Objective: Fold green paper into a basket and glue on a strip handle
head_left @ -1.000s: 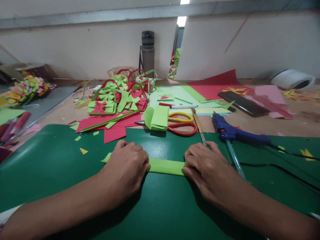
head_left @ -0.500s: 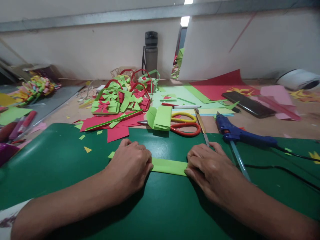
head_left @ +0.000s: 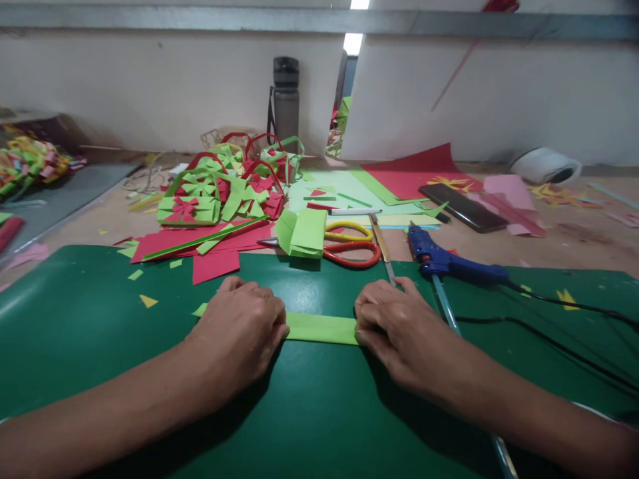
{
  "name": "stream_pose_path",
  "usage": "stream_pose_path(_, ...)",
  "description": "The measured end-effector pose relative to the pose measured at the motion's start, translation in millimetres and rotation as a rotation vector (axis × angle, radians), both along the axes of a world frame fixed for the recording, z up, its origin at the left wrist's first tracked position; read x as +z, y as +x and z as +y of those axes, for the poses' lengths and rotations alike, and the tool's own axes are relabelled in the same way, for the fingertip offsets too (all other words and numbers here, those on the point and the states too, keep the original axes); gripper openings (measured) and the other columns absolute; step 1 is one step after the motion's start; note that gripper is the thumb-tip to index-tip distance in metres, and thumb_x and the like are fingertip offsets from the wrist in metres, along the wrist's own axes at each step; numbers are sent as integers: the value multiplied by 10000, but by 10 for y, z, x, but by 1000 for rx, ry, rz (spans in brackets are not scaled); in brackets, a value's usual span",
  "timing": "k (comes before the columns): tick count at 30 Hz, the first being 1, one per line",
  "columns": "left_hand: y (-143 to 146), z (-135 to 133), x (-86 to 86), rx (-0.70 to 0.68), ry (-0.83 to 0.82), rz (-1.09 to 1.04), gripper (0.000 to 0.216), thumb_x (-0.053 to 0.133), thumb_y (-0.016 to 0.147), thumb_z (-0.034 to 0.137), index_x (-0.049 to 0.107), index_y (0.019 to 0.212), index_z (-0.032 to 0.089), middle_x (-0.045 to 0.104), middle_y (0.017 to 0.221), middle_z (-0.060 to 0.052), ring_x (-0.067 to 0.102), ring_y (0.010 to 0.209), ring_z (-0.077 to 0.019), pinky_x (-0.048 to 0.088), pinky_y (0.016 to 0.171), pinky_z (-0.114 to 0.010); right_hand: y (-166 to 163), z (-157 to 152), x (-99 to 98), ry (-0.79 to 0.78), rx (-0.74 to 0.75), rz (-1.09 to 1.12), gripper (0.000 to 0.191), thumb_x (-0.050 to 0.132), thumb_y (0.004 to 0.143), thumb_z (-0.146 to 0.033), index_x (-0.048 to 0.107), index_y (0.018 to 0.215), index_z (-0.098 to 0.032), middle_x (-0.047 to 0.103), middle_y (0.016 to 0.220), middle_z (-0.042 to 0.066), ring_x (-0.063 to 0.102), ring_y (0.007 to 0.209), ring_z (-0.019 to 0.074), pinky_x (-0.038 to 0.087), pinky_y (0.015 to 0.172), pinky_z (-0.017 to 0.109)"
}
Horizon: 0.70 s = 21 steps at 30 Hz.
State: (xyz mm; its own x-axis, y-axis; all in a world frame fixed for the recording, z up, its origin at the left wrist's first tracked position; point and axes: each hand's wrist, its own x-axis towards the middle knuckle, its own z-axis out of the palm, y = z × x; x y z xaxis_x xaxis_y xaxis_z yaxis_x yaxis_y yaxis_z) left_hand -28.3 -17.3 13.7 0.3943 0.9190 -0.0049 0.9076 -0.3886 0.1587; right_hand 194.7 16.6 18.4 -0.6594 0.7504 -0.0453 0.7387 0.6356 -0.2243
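Note:
A light green paper strip (head_left: 322,328) lies across the green mat (head_left: 309,406), stretched between both hands. My left hand (head_left: 242,329) is closed on its left part, and a small green tip shows beyond the knuckles. The right end is pinched by the fingers of my right hand (head_left: 392,326). Behind the strip sits a folded green paper piece (head_left: 305,233), resting on scissors (head_left: 354,255) with red and yellow handles. A slim cutter knife (head_left: 383,246) lies just beyond my right hand. The strip's ends are hidden under the fingers.
To the right rests a blue glue gun (head_left: 454,265) with its cable. Small paper baskets (head_left: 200,206), red paper pieces (head_left: 217,265) and a dark phone (head_left: 464,207) lie at the back. A grey bottle (head_left: 286,100) stands against the wall.
The whole scene has shifted left in view as the camera turned right. Both hands keep the same hold on the green strip.

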Motion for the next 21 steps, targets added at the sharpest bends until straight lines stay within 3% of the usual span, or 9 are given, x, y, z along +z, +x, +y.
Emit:
stream_pose_path(5, 24, 5, 29, 22, -41, 50, 232, 455, 831, 197, 611, 662, 163, 617, 669, -65, 553, 658, -218, 357, 682, -377, 28, 16, 4, -102, 4, 70, 252, 460, 863, -181, 445, 612, -181, 504, 741, 5, 453, 752, 167, 289, 834, 423)
stream_pose_path(14, 21, -15, 21, 31, -22, 11, 213, 464, 821, 197, 597, 658, 162, 609, 674, -58, 536, 653, -206, 346, 674, -361, -2, -46, -29, -53, -37, 84, 208, 494, 846, -159, 475, 641, -190, 517, 786, 18, 460, 822, 197, 300, 787, 391)
stream_pose_path(21, 60, 22, 91, 52, -141, 79, 212, 461, 833, 197, 591, 670, 162, 619, 708, -64, 533, 690, -218, 339, 687, -363, -12, -53, -24, -104, -80, 114, 266, 448, 884, -196, 450, 618, -189, 503, 793, 13, 457, 808, 183, 301, 787, 383)
